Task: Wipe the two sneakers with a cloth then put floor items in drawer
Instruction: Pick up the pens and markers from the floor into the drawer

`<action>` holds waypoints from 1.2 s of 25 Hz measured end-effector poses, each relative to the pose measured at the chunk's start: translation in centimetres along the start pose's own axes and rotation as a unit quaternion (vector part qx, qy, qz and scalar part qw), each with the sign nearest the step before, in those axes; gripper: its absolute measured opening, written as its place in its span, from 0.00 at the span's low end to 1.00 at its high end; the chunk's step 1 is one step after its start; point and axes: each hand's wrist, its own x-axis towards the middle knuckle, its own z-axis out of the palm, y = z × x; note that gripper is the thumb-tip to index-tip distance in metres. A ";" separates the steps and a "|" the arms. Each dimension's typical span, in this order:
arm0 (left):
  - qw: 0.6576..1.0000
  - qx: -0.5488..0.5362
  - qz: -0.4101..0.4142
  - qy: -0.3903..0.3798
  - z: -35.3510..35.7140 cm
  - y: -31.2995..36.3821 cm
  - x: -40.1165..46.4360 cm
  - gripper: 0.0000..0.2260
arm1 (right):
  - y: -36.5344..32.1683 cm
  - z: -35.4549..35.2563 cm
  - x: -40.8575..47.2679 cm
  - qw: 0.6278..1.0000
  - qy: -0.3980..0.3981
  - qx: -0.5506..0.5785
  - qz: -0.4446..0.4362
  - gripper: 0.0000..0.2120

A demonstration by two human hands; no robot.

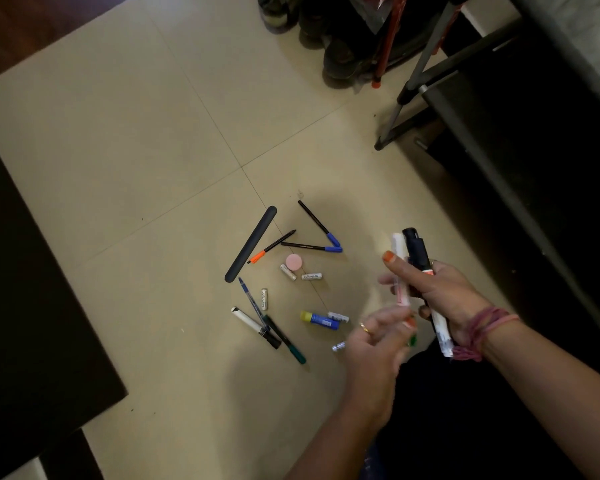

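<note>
The right hand [440,292] grips a bundle of markers [417,258], black and white, upright. The left hand [378,337], blurred, pinches a pen end just below them. More pens [321,248], 3 batteries [287,271], a glue stick [317,319] and a dark flat stick [251,243] lie scattered on the tiled floor [136,150]. Shoes [340,64] sit well apart at the top.

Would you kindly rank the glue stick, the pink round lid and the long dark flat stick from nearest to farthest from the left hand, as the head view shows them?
1. The glue stick, on the floor just left of the left hand.
2. The pink round lid, farther up among the batteries.
3. The long dark flat stick, farthest, at the left edge of the pile.
</note>
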 end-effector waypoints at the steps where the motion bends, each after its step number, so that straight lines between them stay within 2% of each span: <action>1: 0.999 0.026 0.006 -0.027 -0.4 -0.4 0.0 0.08 | -0.1 0.0 0.0 1.000 0.002 0.002 -0.006 0.21; 2: 0.998 0.047 0.018 -0.034 -1.1 -0.5 0.2 0.08 | -0.3 -0.1 0.0 1.000 0.010 0.008 -0.013 0.17; 3: 0.996 0.079 0.033 0.000 -2.6 -0.8 1.1 0.07 | -0.4 -0.3 0.1 0.999 0.020 0.017 -0.019 0.13; 4: 0.989 0.125 0.045 0.064 -4.5 -1.2 2.5 0.06 | -0.5 -0.7 0.2 0.999 0.027 0.025 -0.023 0.11; 5: 0.968 0.198 0.041 0.150 -6.8 -1.9 4.1 0.06 | -0.7 -1.0 0.3 0.999 0.034 0.031 -0.024 0.09; 7: 0.894 0.345 -0.045 0.283 -10.8 -3.2 6.3 0.12 | -0.8 -1.4 0.2 0.999 0.038 0.031 -0.020 0.07; 9: 0.844 0.411 -0.139 0.314 -13.4 -4.8 7.7 0.20 | -0.8 -1.4 0.1 0.999 0.031 0.034 -0.015 0.06; 12: 0.824 0.463 -0.178 0.273 -15.2 -6.5 8.8 0.22 | -0.9 -0.9 0.1 0.999 0.012 0.037 -0.013 0.07; 16: 0.833 0.463 -0.210 0.217 -16.1 -7.2 9.7 0.24 | -1.4 -0.7 0.2 0.999 0.001 0.037 -0.011 0.09; 19: 0.872 0.373 -0.226 0.223 -16.6 -7.0 9.7 0.27 | -1.3 -0.8 0.4 1.000 -0.009 0.028 -0.011 0.10; 21: 0.893 0.333 -0.178 0.246 -16.2 -6.7 9.4 0.20 | -1.2 -0.8 0.5 1.000 -0.010 0.022 -0.008 0.10; 23: 0.911 0.280 -0.087 0.289 -14.8 -6.2 8.4 0.10 | -1.0 -0.8 0.6 0.999 -0.008 0.038 0.000 0.09; 25: 0.924 0.216 -0.027 0.313 -12.5 -5.3 6.6 0.10 | -0.9 -0.7 0.5 0.999 0.001 0.053 0.014 0.10; 27: 0.949 0.167 0.038 0.263 -9.3 -3.5 4.5 0.09 | -0.8 -0.4 0.2 0.997 0.006 0.064 0.032 0.12; 30: 0.979 0.154 0.098 0.096 -4.1 -0.7 1.9 0.07 | -0.8 0.0 -0.4 0.998 -0.013 0.044 0.038 0.12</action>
